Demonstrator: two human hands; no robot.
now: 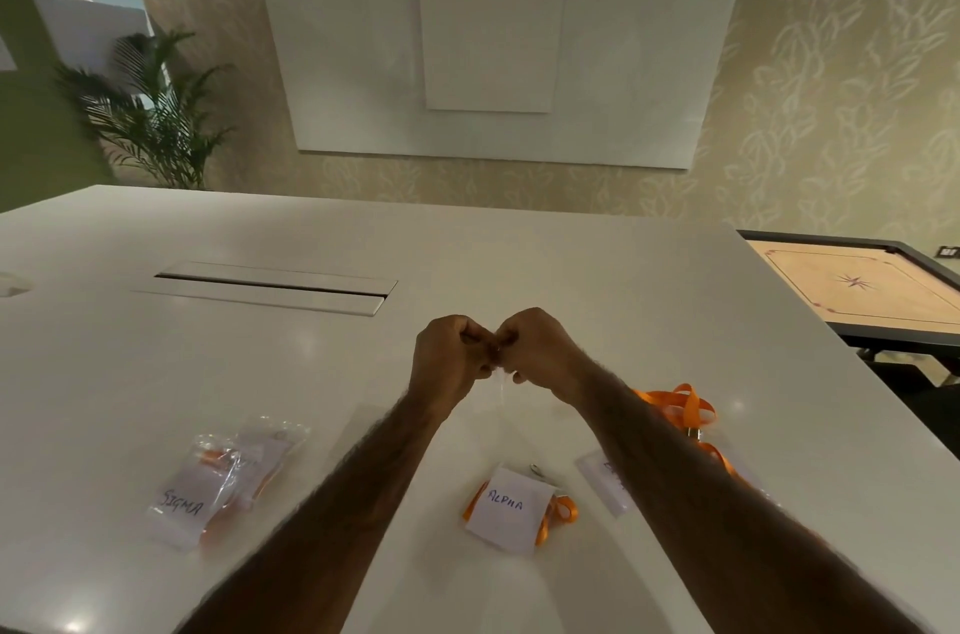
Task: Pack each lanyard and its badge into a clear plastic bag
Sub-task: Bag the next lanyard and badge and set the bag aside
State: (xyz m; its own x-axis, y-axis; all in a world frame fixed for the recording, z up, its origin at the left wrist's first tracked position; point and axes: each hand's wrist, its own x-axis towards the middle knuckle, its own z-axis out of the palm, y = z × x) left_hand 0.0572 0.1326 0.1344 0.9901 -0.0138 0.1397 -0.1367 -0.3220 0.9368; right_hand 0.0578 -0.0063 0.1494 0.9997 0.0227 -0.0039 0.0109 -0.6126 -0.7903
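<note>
Left hand (451, 359) and right hand (541, 354), fingers curled, pinch the bag (501, 397) mouth; likely sealing, so press strip end to end, keeping lanyard (560, 511) and badge (506, 507) below.

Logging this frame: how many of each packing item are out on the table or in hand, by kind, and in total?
Filled bags: 2, overlapping, as far as I can tell
Loose badges: 2, one partly hidden
Loose orange lanyards: 2
Empty bag: 1, pinched by the left hand and the right hand
Total: 7
</note>
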